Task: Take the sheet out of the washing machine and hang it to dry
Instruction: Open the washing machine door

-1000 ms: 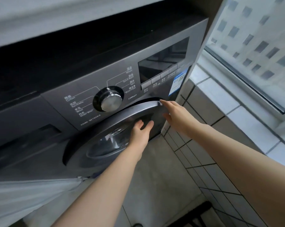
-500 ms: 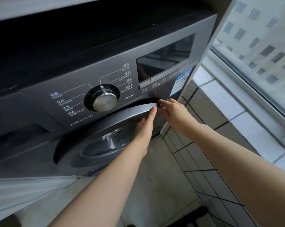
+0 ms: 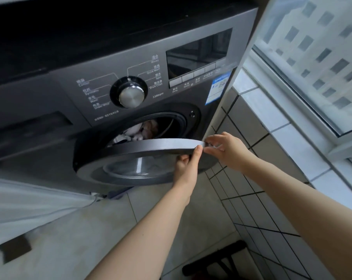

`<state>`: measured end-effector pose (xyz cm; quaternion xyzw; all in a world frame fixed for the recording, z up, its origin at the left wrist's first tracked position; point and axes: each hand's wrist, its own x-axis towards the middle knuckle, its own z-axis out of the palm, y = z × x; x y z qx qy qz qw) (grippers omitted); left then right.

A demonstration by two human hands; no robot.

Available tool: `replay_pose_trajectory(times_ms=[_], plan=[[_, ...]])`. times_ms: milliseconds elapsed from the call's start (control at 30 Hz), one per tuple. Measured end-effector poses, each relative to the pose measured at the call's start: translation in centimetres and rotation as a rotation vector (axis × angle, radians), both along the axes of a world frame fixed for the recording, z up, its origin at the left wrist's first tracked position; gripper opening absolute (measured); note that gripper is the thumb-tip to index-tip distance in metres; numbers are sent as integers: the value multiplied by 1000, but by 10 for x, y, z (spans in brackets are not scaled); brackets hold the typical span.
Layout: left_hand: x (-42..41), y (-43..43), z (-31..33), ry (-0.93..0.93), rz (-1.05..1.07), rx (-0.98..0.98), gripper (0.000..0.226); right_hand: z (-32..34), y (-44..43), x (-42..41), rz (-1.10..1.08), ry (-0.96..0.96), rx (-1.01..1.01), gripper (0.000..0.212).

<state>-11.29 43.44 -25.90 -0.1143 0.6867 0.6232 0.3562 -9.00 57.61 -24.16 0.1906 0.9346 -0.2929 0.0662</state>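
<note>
Washing machine door (image 3: pixel 151 147) ajar; fingers of left hand (image 3: pixel 186 166) and right hand (image 3: pixel 228 150) grip its right rim. Risk: laundry (image 3: pixel 134 131) bunched at the drum mouth may spill onto the floor (image 3: pixel 102 229).

On the control panel (image 3: pixel 130 57) of the washing machine (image 3: pixel 39 158), right of the dial (image 3: pixel 131 97), stand "Mixed", "Quick Wash", "Spin" and "Drum Clean". Just below and right of the dial stands "1200rpm". Farther right, under the buttons (image 3: pixel 193 74), stand "Delay" and "Speed". The labels left of the dial are blurred, and the print on the blue sticker (image 3: pixel 217 87) is too small to read.

Dark grey front-loading washing machine (image 3: pixel 130 63), round door (image 3: pixel 142 158) swung partly open; crumpled pale sheet (image 3: pixel 133 131) lies inside the drum.
</note>
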Motion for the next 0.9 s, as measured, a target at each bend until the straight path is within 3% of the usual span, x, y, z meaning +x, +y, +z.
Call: replay_pose_trajectory(times_ms=[133, 333, 500, 900], plan=[[41, -20, -1, -25, 41, 6, 45, 8, -12, 35, 7, -132, -104, 36], [99, -66, 10, 56, 210, 32, 30, 11, -46, 80, 34, -273, -227, 10], [137, -112, 18, 150, 251, -55, 29, 18, -92, 107, 134, -397, -263, 14], [182, -225, 27, 211, 180, -186, 29, 6, -218, 166, 69, -346, -359, 8]])
